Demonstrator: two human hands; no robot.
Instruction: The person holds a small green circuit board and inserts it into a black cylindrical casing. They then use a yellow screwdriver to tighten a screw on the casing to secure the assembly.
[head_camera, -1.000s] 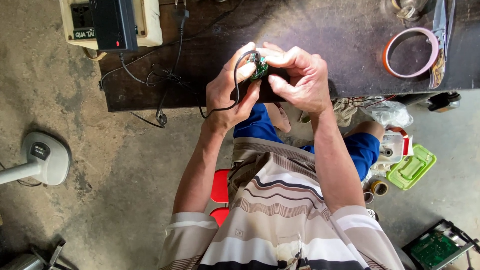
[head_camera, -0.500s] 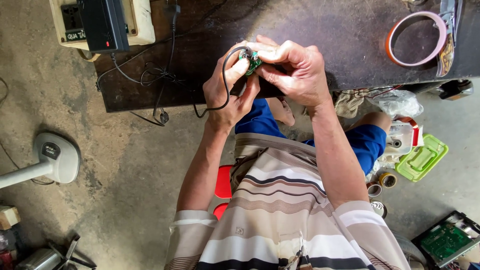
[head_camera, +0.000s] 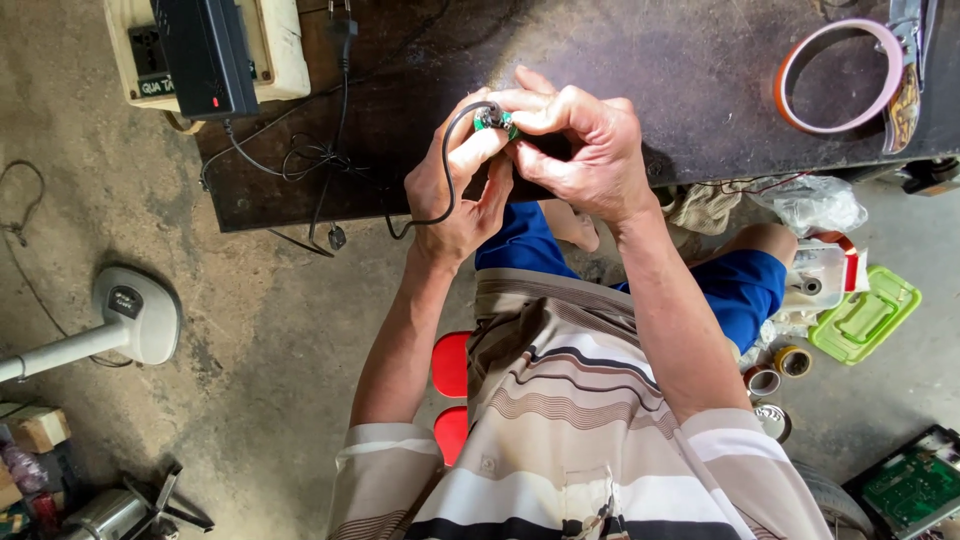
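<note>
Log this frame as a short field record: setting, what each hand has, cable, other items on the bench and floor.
setting: person seated at a dark workbench, seen from above
left hand: grips a small green round part from the left side
right hand: fingers curled over the same part, pinching it
cable: black wire runs from the part down across the left hand
bench items: black box on a cream unit; tape ring
floor items: green tray; fan base
</note>
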